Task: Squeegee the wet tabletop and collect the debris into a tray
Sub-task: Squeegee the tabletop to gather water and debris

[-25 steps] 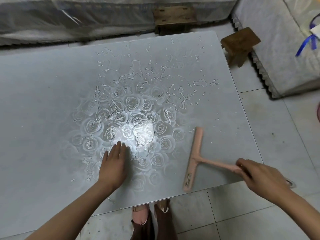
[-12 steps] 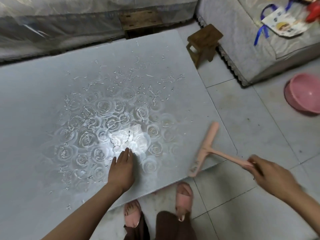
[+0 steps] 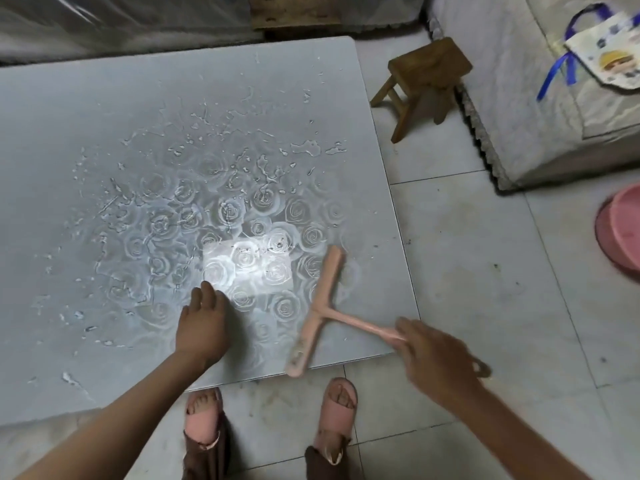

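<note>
1. The right hand [image 3: 436,355] is blurred; its fingers curl round the end of the squeegee [image 3: 319,311] handle, and a dark loop pokes out behind the hand.
2. The left hand [image 3: 202,323] is seen from behind and foreshortened. It rests on the tabletop [image 3: 69,116], fingers pointing away and lying close together.
3. A pink basin [image 3: 623,230] is cut off by the right edge, and a bag [image 3: 609,60] with blue handles runs out of the top right corner.
4. The squeegee blade lies at a slant near the table's near right corner, its lower tip reaching past the near edge. Whether the blade touches the surface is hard to tell.
5. Water beads and streaks cover the middle of the table, with a bright glare patch just beyond the left hand.
6. The table stands on a pale tiled floor [image 3: 467,254]. A small wooden stool [image 3: 429,67] sits off its far right corner, beside a quilted mattress [image 3: 519,116].
7. Clear plastic sheeting [image 3: 121,15] lies along the far side.
8. The tabletop is smooth, grey and printed with white roses; the squeegee is pink and T-shaped.
9. Two feet in pink slippers [image 3: 202,415] stand at the near edge.
</note>
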